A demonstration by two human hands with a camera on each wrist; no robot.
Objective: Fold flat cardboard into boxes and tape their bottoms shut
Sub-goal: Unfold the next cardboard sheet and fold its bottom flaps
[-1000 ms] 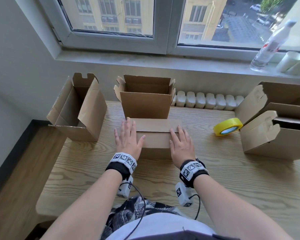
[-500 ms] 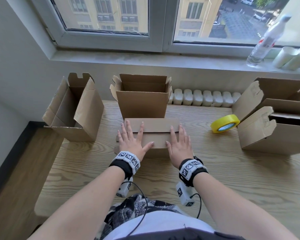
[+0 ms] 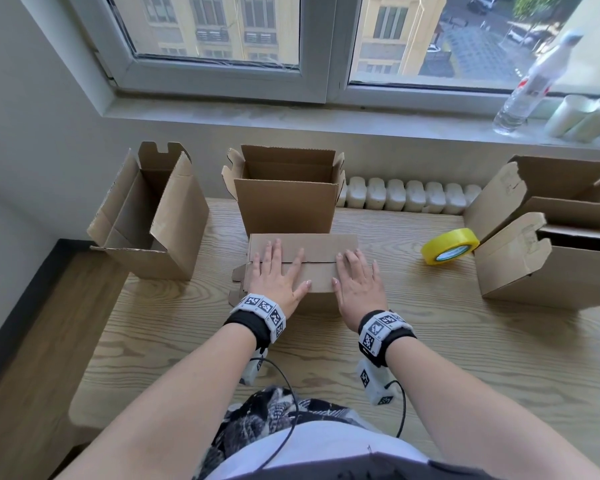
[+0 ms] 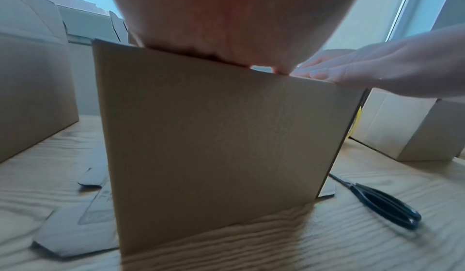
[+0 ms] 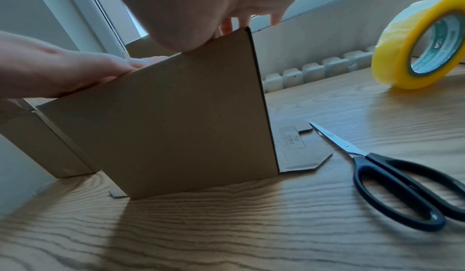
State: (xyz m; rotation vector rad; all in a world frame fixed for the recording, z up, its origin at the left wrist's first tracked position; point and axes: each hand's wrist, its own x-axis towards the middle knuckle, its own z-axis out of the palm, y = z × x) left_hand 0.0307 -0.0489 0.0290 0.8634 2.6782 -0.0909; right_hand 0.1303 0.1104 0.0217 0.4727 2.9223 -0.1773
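An upside-down cardboard box (image 3: 321,249) stands mid-table, its two bottom flaps folded shut on top with a seam between them. My left hand (image 3: 277,273) lies flat on the left part of the flaps, fingers straight and spread. My right hand (image 3: 358,280) presses flat on the right part. The left wrist view shows the box's near wall (image 4: 221,140) under my palm (image 4: 226,17). Its outer flaps (image 5: 299,150) splay on the table. A yellow tape roll (image 3: 449,245) stands to the right, apart from both hands.
Black-handled scissors (image 5: 392,176) lie on the table right of the box. Open boxes stand at the left (image 3: 153,216), behind (image 3: 288,199) and at the right (image 3: 551,237). A bottle (image 3: 534,81) stands on the window sill. The wooden table (image 3: 465,341) spreads out in front.
Both hands stay flat on the folded flaps. My left hand has slid slightly toward the middle and spread its fingers; the right hand has barely shifted.
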